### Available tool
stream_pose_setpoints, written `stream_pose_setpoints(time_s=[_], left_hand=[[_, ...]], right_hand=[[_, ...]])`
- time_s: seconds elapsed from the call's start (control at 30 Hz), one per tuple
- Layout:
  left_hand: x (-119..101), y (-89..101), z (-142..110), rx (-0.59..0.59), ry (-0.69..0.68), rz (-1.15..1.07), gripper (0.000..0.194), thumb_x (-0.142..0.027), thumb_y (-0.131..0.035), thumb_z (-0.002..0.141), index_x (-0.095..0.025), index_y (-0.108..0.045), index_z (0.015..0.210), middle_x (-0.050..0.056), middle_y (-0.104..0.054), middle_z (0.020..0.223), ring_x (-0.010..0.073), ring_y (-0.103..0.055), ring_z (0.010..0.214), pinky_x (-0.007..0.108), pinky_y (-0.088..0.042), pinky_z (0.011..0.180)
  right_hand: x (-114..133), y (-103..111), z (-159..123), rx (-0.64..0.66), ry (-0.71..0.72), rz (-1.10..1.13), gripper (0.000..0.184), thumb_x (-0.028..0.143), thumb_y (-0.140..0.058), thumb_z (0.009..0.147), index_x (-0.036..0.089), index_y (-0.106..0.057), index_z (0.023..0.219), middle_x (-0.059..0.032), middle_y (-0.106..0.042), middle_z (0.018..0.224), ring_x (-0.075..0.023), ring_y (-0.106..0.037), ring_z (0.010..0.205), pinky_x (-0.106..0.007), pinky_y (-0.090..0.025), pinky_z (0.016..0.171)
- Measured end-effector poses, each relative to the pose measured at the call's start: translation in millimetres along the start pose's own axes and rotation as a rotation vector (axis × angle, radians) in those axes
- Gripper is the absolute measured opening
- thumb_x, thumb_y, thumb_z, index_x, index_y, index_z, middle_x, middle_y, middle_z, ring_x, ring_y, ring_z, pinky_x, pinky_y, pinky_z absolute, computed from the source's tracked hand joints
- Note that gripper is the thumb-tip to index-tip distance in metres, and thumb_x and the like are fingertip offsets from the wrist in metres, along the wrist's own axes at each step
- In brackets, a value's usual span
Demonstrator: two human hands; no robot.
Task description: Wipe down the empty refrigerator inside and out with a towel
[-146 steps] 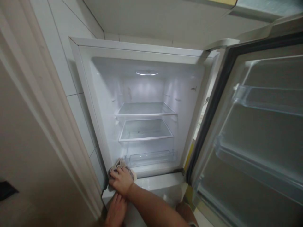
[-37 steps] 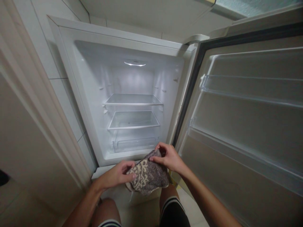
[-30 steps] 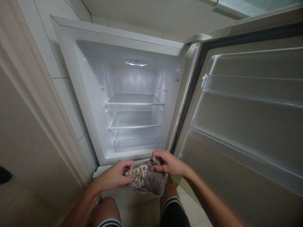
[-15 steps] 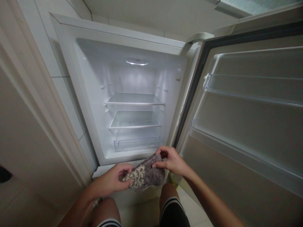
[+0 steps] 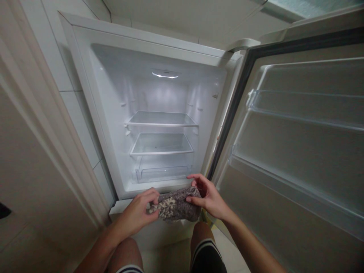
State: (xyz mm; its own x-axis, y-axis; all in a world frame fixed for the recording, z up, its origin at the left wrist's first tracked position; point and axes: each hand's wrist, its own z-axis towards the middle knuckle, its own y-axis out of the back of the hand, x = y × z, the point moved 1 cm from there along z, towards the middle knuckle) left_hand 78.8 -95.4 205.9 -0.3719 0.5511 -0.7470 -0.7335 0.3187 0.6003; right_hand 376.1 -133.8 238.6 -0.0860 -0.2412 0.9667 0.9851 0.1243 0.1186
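Note:
A folded brownish-grey cloth [image 5: 182,206] with a cream pattern at its left end is stretched between my hands, just in front of the open fridge [image 5: 167,189]. My left hand [image 5: 146,206] pinches the patterned end between thumb and fingers. At the plain end, my right hand [image 5: 203,195] has its thumb on the near face and some fingers behind; its index finger is stretched out toward the fridge. The cloth's far side is hidden from me.
Inside the fridge are an upper glass shelf [image 5: 162,118], a lower glass shelf [image 5: 162,143] and a clear drawer [image 5: 163,173]. The fridge door [image 5: 284,151] stands wide on the right with clear racks. My knees [image 5: 127,254] are below; a tiled wall [image 5: 71,113] is left.
The cloth has turned more level, its left end raised and shifted slightly. My left hand has risen a little, and my right index finger has lifted off the cloth.

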Motion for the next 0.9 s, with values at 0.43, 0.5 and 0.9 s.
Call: stream_pose_setpoints(time_s=[0.43, 0.5, 0.9], left_hand=[[23, -56.0, -27, -0.003, 0.545, -1.088, 0.091, -0.063, -0.100, 0.060, -0.024, -0.067, 0.134, 0.013, -0.080, 0.123, 0.0373, -0.075, 0.122, 0.050, -0.056, 0.111], [28, -77.9, -31, -0.084, 0.635, -1.126, 0.092, -0.065, -0.100, 0.056, -0.021, -0.070, 0.131, 0.016, -0.082, 0.121, 0.0403, -0.075, 0.124, 0.053, -0.057, 0.112], [60, -1.5, -26, -0.677, 0.429, 0.251, 0.041, -0.052, -0.062, 0.093, -0.026, -0.063, 0.124, 0.012, -0.078, 0.120, 0.0363, -0.072, 0.120, 0.047, -0.056, 0.107]], right_hand=[[-24, -31, 8, -0.057, -0.209, 0.071, 0.051, 0.066, -0.086, 0.080, 0.020, -0.068, 0.094, 0.0016, -0.061, 0.084, -0.0172, -0.058, 0.083, -0.028, -0.046, 0.079], [-36, -42, 15, -0.141, -0.222, 0.081, 0.055, 0.068, -0.087, 0.078, 0.018, -0.071, 0.094, -0.0012, -0.066, 0.088, -0.0199, -0.062, 0.088, -0.030, -0.050, 0.084], [-168, -65, -36, -0.233, -0.422, 0.107, 0.078, 0.081, -0.083, 0.069, 0.021, -0.072, 0.116, -0.0137, -0.073, 0.118, -0.0314, -0.070, 0.110, -0.046, -0.058, 0.094]])
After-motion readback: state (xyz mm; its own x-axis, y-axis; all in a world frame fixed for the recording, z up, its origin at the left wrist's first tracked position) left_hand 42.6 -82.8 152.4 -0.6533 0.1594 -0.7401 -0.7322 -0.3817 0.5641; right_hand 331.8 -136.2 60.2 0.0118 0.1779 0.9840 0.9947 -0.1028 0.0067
